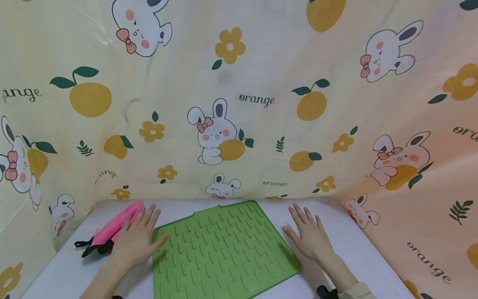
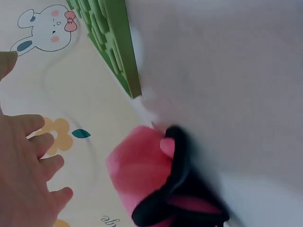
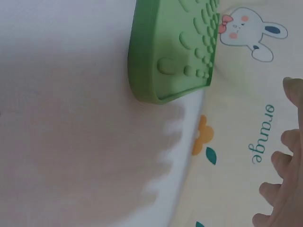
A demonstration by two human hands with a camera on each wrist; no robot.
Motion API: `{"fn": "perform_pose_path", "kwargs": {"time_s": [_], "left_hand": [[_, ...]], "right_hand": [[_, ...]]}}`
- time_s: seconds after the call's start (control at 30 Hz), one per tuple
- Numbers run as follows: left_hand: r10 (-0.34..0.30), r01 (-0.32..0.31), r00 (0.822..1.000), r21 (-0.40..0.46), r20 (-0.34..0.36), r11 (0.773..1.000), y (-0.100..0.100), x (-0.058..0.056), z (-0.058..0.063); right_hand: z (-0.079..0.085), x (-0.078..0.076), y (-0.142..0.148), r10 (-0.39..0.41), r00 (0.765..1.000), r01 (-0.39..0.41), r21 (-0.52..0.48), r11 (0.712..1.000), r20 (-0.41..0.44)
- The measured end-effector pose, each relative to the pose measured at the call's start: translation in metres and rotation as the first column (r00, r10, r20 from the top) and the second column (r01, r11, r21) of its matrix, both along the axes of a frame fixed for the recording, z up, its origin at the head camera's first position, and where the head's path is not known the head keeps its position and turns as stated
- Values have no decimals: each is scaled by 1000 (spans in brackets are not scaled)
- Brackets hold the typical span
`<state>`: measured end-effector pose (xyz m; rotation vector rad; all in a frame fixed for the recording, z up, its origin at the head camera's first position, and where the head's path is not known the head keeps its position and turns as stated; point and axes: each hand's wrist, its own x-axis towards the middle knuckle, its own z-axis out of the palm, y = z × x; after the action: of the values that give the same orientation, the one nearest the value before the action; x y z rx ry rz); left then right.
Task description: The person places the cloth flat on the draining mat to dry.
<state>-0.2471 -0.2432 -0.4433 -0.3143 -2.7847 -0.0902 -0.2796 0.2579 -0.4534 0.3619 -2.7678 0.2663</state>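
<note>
Left grip (image 1: 137,236) and right grip (image 1: 310,236) have fingers spread, flanking a green mat (image 1: 224,249) on the white bench (image 1: 364,261); a pink-and-black item (image 1: 113,227) lies near the left grip.

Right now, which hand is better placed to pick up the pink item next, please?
Probably the left hand: it is much nearer the pink item, while the green mat separates the right hand from it.

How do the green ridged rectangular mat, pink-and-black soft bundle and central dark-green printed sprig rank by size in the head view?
Green ridged mat
Pink-and-black bundle, partly hidden by the left hand
Dark-green sprig
</note>
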Motion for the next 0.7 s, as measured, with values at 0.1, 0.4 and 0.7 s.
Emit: {"fn": "perform_pose_path", "kwargs": {"time_s": [0.1,0.4,0.7], "left_hand": [[-21,20,999,-24,-25,1000,-6,-3,5],[-130,128,984,-23,-119,991,-37,-15,13],[-184,175,979,-98,-85,980,-72,-23,-1]], "right_hand": [[3,1,-1,32,999,-32,-20,999,-10],[4,16,2,188,982,-188,17,982,5],[-11,34,9,305,950,-312,132,941,71]]}}
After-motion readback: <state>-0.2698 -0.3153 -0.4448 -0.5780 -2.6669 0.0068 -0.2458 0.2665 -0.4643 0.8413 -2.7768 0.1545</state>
